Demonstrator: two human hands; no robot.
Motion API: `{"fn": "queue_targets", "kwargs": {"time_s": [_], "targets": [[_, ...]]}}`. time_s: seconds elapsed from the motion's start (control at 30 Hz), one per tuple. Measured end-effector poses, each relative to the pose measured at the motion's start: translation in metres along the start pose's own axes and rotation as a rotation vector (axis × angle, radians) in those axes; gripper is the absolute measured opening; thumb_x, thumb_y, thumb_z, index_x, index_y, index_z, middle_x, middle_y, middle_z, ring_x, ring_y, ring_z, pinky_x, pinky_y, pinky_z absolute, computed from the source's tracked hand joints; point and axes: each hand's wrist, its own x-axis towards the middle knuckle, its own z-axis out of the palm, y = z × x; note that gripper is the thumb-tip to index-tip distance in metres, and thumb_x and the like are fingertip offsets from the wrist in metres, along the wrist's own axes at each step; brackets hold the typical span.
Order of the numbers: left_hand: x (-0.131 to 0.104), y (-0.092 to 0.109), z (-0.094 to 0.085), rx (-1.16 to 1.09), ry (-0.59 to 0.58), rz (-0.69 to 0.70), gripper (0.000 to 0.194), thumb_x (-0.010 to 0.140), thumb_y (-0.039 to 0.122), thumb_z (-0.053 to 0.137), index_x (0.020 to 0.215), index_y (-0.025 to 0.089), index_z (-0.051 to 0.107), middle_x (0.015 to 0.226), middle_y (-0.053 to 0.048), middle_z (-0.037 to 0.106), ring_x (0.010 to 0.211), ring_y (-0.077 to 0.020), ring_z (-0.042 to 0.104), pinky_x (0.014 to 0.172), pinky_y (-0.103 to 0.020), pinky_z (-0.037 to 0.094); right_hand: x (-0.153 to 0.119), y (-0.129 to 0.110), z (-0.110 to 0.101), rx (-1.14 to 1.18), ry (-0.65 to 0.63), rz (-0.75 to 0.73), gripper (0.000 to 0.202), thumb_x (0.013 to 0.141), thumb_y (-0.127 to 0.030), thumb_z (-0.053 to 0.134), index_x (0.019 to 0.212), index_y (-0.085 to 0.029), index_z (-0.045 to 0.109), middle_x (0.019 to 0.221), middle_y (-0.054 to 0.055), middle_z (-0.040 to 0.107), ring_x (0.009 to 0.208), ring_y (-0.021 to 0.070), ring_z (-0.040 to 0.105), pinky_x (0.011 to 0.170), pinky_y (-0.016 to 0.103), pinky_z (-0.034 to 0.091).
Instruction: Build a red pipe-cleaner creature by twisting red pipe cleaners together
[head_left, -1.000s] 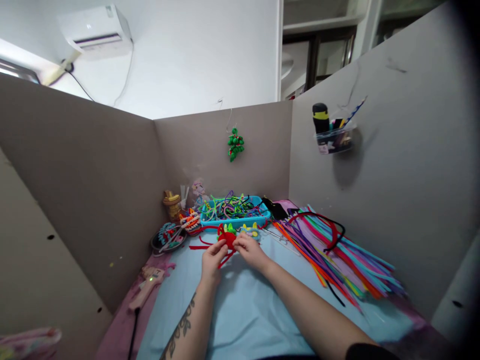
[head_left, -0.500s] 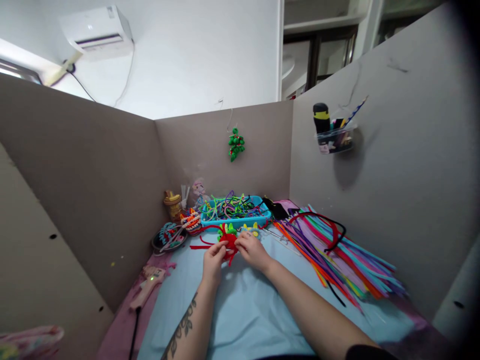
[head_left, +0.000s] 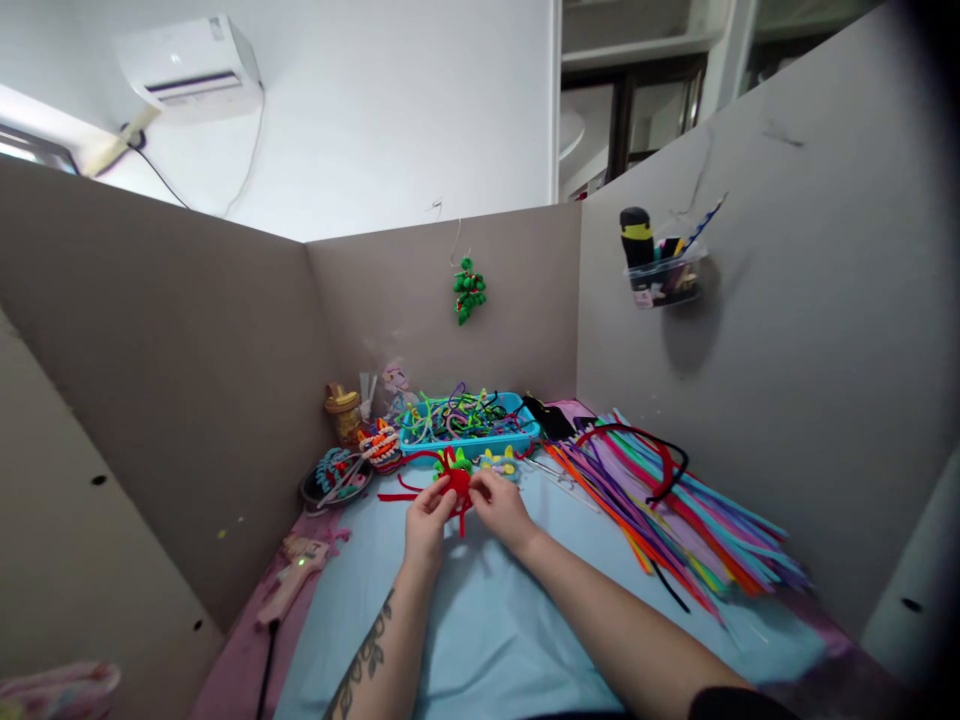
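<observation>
Above the pale blue cloth (head_left: 487, 630), nearer than the blue tray (head_left: 469, 443), the left hand (head_left: 427, 515) pinches a red fuzzy piece (head_left: 459, 487) between thumb and fingers; the right hand (head_left: 501, 506) closes its fingertips on the other edge, perhaps by a strand too small to make out.

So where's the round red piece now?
In the head view, the round red piece is below centre, between both hands' fingers, in front of the blue tray.
</observation>
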Motion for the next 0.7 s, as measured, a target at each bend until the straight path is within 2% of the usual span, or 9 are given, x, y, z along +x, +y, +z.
{"fn": "queue_targets", "kwargs": {"time_s": [0.27,0.5,0.7], "targets": [[0.001,-0.004,0.003,0.042,0.069,0.125,0.044,0.060,0.028,0.073,0.100,0.013,0.063,0.089,-0.009,0.070,0.083,-0.0194,0.065,0.080,-0.031,0.047,-0.005,-0.009,0.011,0.259,0.076,0.256,0.014,0.078,-0.029,0.051,0.077,-0.019,0.060,0.070,0.001,0.064,0.064,0.0154,0.058,0.061,0.026,0.044],[-0.003,-0.006,0.006,0.121,0.082,0.177,0.039,0.061,0.028,0.072,0.096,0.014,0.065,0.087,-0.008,0.070,0.079,-0.0179,0.064,0.075,-0.029,0.049,-0.005,-0.009,0.017,0.452,0.138,0.350,0.019,0.073,-0.035,0.059,0.076,-0.017,0.057,0.069,0.002,0.063,0.066,0.0164,0.059,0.061,0.026,0.045],[-0.006,-0.004,0.009,0.157,0.067,0.210,0.037,0.061,0.030,0.071,0.094,0.014,0.065,0.088,-0.008,0.070,0.081,-0.0199,0.064,0.075,-0.030,0.049,-0.005,-0.010,0.015,0.545,0.139,0.385,0.026,0.072,-0.042,0.060,0.074,-0.017,0.057,0.068,0.002,0.062,0.064,0.0159,0.056,0.060,0.026,0.044]]}}
